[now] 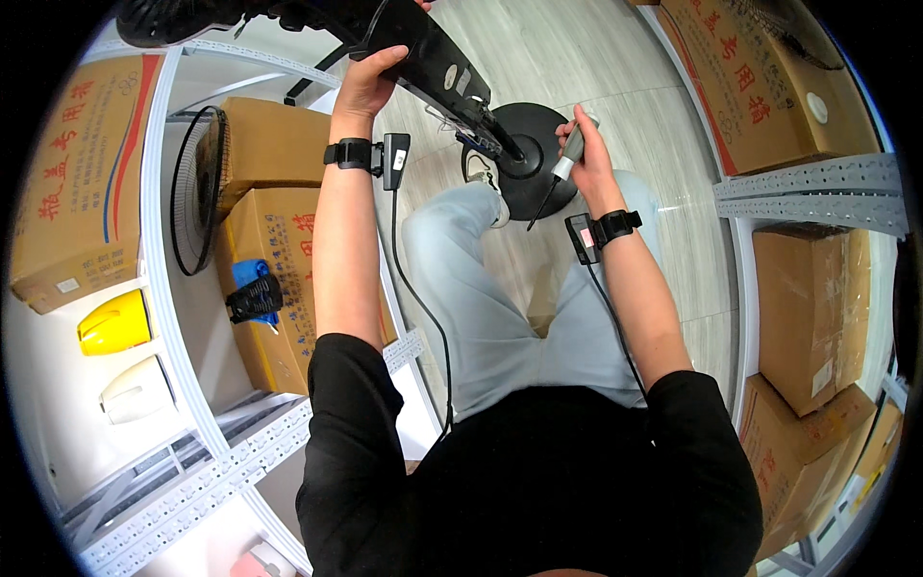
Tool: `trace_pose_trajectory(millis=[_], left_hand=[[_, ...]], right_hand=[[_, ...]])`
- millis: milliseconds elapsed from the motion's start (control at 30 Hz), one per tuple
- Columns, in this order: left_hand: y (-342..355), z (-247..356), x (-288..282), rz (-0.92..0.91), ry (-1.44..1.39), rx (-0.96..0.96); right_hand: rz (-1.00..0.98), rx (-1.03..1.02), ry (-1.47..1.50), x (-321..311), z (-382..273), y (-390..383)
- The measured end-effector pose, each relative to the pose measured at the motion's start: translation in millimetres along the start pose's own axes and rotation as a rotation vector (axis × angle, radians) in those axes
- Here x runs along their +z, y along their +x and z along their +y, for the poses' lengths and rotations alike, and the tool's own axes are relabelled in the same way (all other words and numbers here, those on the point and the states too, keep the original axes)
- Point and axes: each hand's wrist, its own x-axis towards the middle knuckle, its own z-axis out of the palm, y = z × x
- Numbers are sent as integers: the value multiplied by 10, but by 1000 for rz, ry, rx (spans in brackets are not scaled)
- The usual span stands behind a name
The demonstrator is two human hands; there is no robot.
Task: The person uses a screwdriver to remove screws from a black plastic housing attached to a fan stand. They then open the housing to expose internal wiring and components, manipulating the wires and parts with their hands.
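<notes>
We have our left hand closed partway around a broad black stand, the thumb lying along its near side; the rest of those fingers are mostly hidden behind it, so we cannot tell how far they wrap. The stand slants from the upper left toward a round black base on the floor, with thin loose wires near its lower end. In our right hand the fingers are curled closed around the grey handle of a screwdriver, leaving no gap that we can see. Its dark shaft points down and left, in front of the base; we cannot tell whether the tip touches anything. To our left, we see a round fan grille beside cardboard boxes on a shelf
</notes>
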Motion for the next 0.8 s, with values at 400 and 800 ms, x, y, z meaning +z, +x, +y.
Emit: trace_pose_trajectory(millis=[400, 800], left_hand=[[36, -150, 3, 44, -40, 22], [-133, -257, -5, 370, -138, 2]], right_hand=[[35, 22, 101, 90, 16, -49], [23, 30, 332, 368, 82, -195]])
